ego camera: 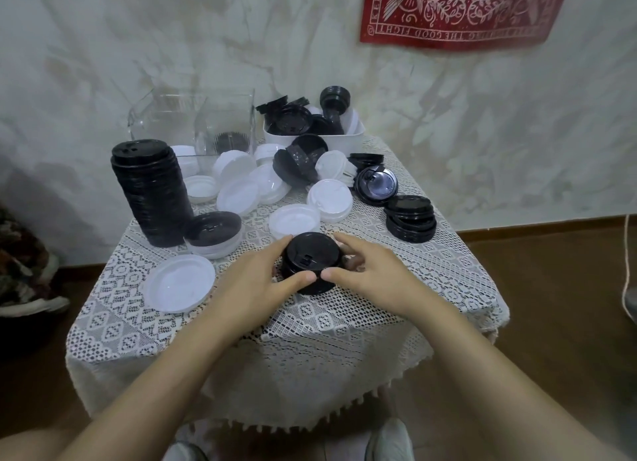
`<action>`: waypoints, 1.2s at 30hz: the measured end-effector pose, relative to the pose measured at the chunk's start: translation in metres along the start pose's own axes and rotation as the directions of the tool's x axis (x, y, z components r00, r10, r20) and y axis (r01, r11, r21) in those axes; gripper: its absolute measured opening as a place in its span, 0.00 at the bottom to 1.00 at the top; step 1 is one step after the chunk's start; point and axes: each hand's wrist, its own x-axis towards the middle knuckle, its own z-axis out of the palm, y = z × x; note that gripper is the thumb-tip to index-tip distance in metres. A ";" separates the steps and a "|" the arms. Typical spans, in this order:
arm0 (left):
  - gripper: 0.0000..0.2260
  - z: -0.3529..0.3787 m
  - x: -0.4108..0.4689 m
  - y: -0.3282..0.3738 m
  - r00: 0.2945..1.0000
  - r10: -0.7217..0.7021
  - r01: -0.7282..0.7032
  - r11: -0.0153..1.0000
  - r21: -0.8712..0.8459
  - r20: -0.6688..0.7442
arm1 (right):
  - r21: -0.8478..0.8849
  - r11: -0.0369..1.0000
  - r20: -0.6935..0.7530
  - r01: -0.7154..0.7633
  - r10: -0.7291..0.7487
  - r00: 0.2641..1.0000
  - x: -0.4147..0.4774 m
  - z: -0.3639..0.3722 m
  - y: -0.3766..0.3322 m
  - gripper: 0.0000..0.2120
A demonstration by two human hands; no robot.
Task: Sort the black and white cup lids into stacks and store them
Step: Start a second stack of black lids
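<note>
Two hands meet on a short stack of black lids (308,259) in the head view, just inside the middle of the table's (348,326) near edge. The left hand (256,283) wraps the stack's left side, fingers curled round the far rim and thumb pressed on the near rim. The right hand (370,276) grips the right side the same way. Its thumb tip sits beside the left thumb, and its fingers are bent against the far right of the stack. The stack stands upright on the lace cloth between both palms, top lid facing up with its sip opening showing.

By the left edge stands a tall stack of black lids (151,191), well apart from the hands. Just beside its base a single black lid (212,223) rests on a few white ones. A loose white lid (179,283) lies near the front left corner, close to the left wrist. Another white lid (293,219) lies just behind the held stack, and more white lids are scattered across the middle. A low black stack (410,219) sits at the right edge.

At the back left corner is a clear glass container (193,122). Beside it along the back edge, a white tub (313,137) holds a jumble of black lids.
</note>
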 end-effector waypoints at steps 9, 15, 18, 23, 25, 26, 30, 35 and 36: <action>0.40 0.007 0.004 -0.005 0.999 -0.042 0.042 0.999 0.027 0.012 | -0.403 0.897 -0.552 -0.179 -0.082 0.830 0.019 -0.059 0.038 0.18; 0.45 0.008 0.005 -0.003 0.998 -0.058 0.058 0.998 0.030 0.017 | -0.329 0.905 -0.457 -0.269 0.097 0.884 0.038 -0.058 0.062 0.33; 0.45 0.006 0.004 -0.004 0.998 -0.063 0.062 0.998 0.019 0.018 | -0.313 0.932 -0.442 -0.183 0.028 0.897 0.041 -0.055 0.051 0.28; 0.32 0.003 -0.001 -0.003 1.000 0.018 -0.017 1.000 0.005 -0.017 | -0.202 0.979 -0.283 0.021 -0.079 0.956 0.034 -0.033 0.028 0.24; 0.31 0.002 -0.002 -0.002 1.000 0.028 -0.028 1.000 0.015 -0.010 | -0.207 0.978 -0.235 -0.016 -0.034 0.971 0.033 -0.026 0.028 0.23; 0.31 0.001 -0.003 -0.003 0.999 0.034 -0.034 0.999 0.020 -0.005 | -0.197 0.980 -0.222 -0.032 -0.013 0.975 0.033 -0.026 0.029 0.23; 0.33 0.000 -0.003 -0.003 0.999 0.033 -0.033 0.999 0.025 0.006 | -0.154 0.987 -0.244 -0.047 0.008 0.970 0.034 -0.029 0.030 0.20; 0.36 0.000 -0.002 -0.002 1.000 0.009 -0.010 0.999 0.037 0.028 | -0.009 0.999 -0.309 -0.040 0.035 0.950 0.037 -0.035 0.030 0.17; 0.37 -0.001 -0.002 -0.001 0.999 0.007 -0.008 0.999 0.032 0.036 | 0.014 1.000 -0.322 -0.028 0.031 0.946 0.037 -0.036 0.030 0.17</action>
